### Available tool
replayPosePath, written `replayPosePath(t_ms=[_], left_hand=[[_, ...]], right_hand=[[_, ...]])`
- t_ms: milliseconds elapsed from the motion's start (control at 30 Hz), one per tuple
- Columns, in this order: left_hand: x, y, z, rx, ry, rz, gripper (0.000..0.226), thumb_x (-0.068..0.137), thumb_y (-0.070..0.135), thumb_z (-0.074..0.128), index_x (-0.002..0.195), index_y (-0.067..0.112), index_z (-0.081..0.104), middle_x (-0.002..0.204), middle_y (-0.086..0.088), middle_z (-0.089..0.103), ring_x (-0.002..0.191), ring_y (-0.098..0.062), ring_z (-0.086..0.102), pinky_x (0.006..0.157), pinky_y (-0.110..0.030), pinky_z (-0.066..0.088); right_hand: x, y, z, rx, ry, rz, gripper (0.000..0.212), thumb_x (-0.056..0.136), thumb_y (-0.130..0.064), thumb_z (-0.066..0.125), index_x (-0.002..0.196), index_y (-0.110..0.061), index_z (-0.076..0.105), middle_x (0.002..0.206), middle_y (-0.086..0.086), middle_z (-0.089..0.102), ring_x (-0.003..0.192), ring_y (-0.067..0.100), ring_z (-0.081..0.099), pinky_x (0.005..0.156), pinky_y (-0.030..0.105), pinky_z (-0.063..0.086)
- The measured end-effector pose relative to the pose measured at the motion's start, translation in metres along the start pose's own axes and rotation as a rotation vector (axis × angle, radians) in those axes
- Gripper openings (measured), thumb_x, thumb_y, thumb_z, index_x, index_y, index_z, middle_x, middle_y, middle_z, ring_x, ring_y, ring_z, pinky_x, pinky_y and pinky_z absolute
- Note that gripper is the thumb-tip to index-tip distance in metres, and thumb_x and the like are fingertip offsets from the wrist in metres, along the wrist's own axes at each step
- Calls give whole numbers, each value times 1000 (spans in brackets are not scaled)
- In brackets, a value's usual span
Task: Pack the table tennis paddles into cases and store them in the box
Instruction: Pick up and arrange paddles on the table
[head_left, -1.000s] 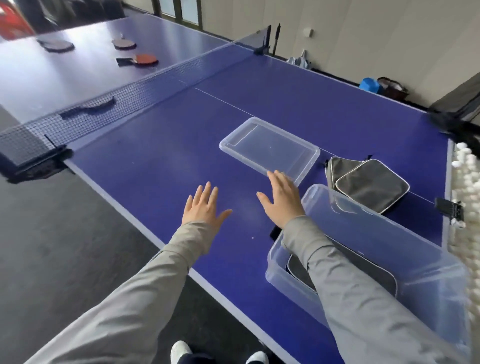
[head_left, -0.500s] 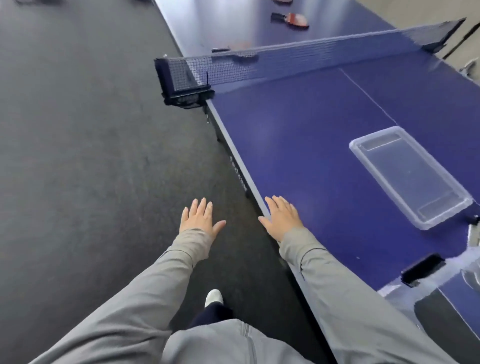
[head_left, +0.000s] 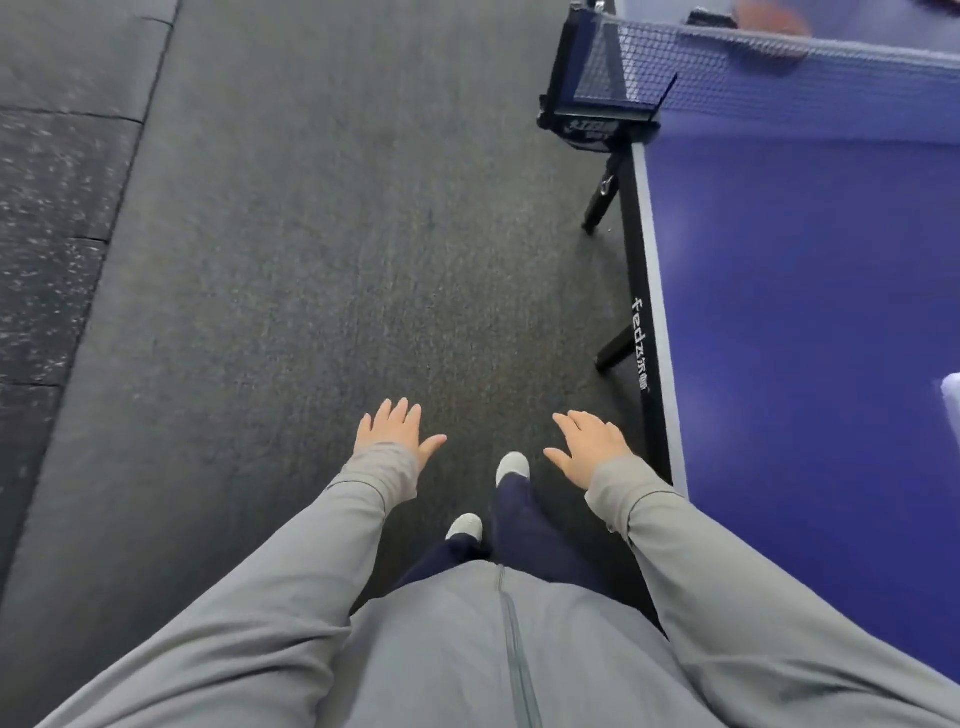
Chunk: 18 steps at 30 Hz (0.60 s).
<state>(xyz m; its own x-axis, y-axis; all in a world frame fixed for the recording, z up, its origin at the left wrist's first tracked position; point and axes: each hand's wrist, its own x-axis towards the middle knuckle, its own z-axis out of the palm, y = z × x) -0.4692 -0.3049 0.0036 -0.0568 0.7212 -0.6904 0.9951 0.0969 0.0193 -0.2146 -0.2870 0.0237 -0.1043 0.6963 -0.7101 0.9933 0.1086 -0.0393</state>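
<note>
My left hand (head_left: 393, 434) and my right hand (head_left: 587, 447) are both stretched out flat over the dark floor, fingers straight, holding nothing. The blue table tennis table (head_left: 810, 322) runs along my right side, its edge just right of my right hand. A blurred red paddle (head_left: 769, 18) lies beyond the net (head_left: 727, 78) at the top right. A sliver of the clear lid (head_left: 953, 395) shows at the right edge. The box and the cases are out of view.
Dark grey carpet (head_left: 311, 260) covers the floor ahead, with speckled rubber mats (head_left: 47, 208) at the left. The net post clamp (head_left: 592, 114) sticks out from the table's side, and black table legs (head_left: 608, 202) stand beneath it. My feet (head_left: 511, 467) are below my hands.
My view has swung left and down, away from the box and cases. The table now sits at the right edge, and both hands have come off the table over the floor.
</note>
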Motion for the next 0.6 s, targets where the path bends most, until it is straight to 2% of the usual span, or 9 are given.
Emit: replayPosePath(t_ms=[133,300,433,600], left_hand=[[19,-16,-6,-20,-103,-83,70,95,57,28,151,20,10,160,2,6,147,-19,2,119,-40,9],[53,-25,-37,-103,-160,-162,69,94,58,29,150,20,15,159,2,9,147,-19,8,119,-39,14],[95,-22,-85,-82,-130,-183,68,94,58,28,150,20,16,159,2,10,147,-19,6,119,-37,11],[144,-27,-141,-151,-84,-201,70,94,58,30,150,19,15,159,1,10,147,-18,5,119,-36,12]], right_hand=[[40,-11,-16,-88,-87,-70,61,96,-48,34,148,-21,17,156,2,18,145,20,11,117,46,11],[93,-26,-58,-63,-113,-136,58,97,-48,33,147,-23,19,158,0,11,145,22,8,117,48,11],[142,-33,-105,24,-106,-153,58,97,-47,32,148,-25,17,159,0,6,146,21,5,117,49,10],[190,-39,-155,51,-98,-134,57,97,-47,33,147,-22,20,157,1,13,145,20,10,116,49,13]])
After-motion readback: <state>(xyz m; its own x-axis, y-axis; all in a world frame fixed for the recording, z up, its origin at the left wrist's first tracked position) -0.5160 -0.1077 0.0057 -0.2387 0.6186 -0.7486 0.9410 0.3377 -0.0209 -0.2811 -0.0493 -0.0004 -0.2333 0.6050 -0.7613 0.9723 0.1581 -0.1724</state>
